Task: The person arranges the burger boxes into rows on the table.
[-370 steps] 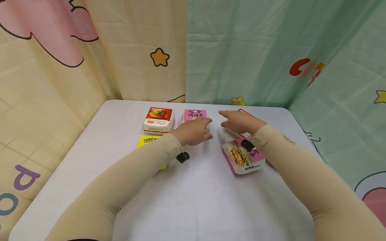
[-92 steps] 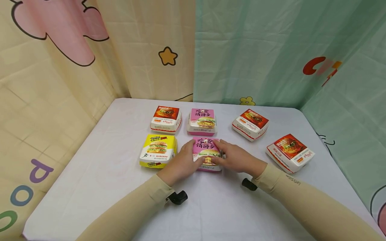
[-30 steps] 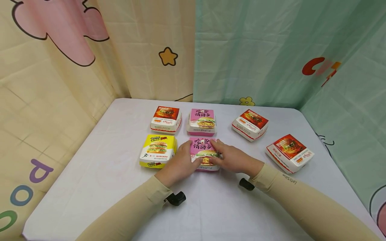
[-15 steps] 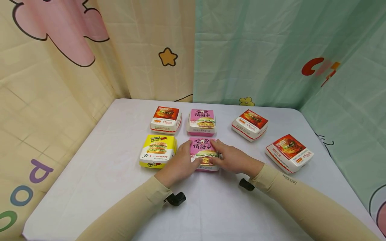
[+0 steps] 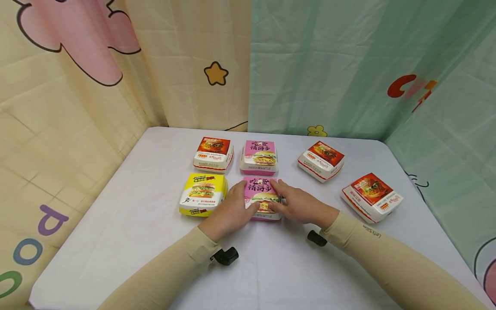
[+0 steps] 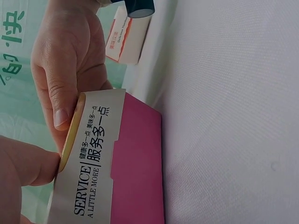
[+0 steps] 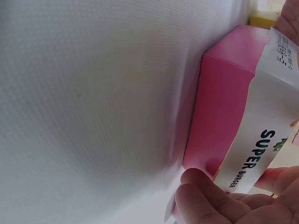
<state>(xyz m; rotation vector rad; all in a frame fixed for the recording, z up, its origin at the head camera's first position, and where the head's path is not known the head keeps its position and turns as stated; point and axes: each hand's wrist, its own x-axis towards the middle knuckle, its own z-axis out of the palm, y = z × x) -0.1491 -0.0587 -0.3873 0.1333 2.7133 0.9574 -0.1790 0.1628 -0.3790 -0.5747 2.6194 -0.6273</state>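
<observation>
Yellow box (image 5: 203,193) first: just left of the left hand, contact unclear. Far-left red box (image 5: 213,154) sits beyond it, ahead of that hand. Left hand (image 5: 231,210) grips the left flank of the near pink box (image 5: 261,194), thumb near, fingers further forward. That box is between both hands, flat on the bench (image 5: 135,245) as far as the wrist views show. Far pink box (image 5: 259,157) is straight ahead of the grip, roughly in line with the held one; gap too slim to call. Right hand (image 5: 303,206) grips the opposite flank, mirroring the left. Far-right red box (image 5: 321,160) lies skewed, ahead and right of the right hand; near-right red box (image 5: 373,196) is further right, also skewed, apart from it. Just changed: nothing visible over the last half second; a little before, the held box shifted slightly left. My read: position being adjusted, box not being carried, release not done. Versus the oldest frame: pink box lay further right, turned, with both hands off it; now it's square and held. Other boxes match their spots from a few seconds back.
</observation>
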